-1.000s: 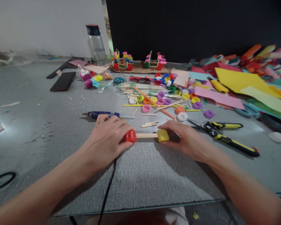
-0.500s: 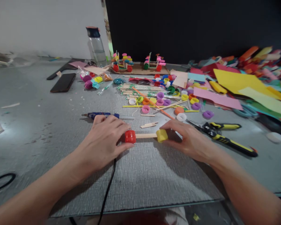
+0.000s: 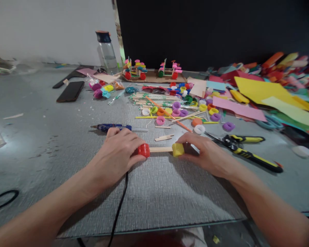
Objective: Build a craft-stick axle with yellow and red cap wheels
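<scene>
My left hand (image 3: 121, 147) grips a red bottle cap (image 3: 144, 150) between thumb and fingers, low over the table. A yellow bottle cap (image 3: 178, 150) is pinched in my right hand (image 3: 199, 151). Thin wooden sticks (image 3: 161, 149) run side by side from one cap to the other. Just beyond them lie a few short cut sticks (image 3: 164, 138). A blue soldering-type tool (image 3: 113, 127) with a pointed tip rests behind my left hand, its black cord (image 3: 122, 199) trailing toward me. Pliers with yellow and black handles (image 3: 247, 151) lie right of my right hand.
Loose coloured caps (image 3: 176, 112) and packed sticks (image 3: 154, 98) are spread behind my hands. Farther back stand two small stick-and-cap models (image 3: 135, 70) and a water bottle (image 3: 106, 51). A phone (image 3: 70, 91) lies left; coloured paper (image 3: 257, 91) is heaped right.
Little differs. My left fingers have shifted slightly on the red cap, and the view has moved a touch. Both caps and the sticks stay in nearly the same place.
</scene>
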Demonstrator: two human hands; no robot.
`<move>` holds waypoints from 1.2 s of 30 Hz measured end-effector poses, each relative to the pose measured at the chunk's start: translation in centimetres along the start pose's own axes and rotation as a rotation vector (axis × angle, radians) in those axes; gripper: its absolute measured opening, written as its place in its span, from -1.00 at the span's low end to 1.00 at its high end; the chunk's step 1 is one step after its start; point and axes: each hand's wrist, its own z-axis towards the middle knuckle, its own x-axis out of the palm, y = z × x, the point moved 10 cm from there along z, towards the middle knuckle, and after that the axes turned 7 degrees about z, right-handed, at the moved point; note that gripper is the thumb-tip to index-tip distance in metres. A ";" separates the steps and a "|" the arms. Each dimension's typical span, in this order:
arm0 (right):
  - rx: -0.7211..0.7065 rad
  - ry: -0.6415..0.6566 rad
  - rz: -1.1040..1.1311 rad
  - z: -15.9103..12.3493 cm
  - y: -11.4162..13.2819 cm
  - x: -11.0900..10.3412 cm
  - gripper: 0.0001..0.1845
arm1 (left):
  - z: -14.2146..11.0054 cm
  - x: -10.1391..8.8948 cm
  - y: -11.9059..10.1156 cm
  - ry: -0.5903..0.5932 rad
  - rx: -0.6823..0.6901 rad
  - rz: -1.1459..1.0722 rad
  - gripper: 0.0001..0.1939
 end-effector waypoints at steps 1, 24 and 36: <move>0.003 0.004 0.000 0.0 0.0 0.1 -0.85 | 0.0 0.0 0.0 -0.004 -0.001 -0.005 -0.82; -0.013 0.029 -0.034 0.2 -0.3 0.1 -0.81 | -0.1 -0.3 0.3 0.006 -0.001 0.029 -0.80; -0.049 0.005 -0.019 0.5 -0.1 0.0 -0.86 | 0.1 -0.2 -0.1 0.064 -0.035 -0.014 -0.85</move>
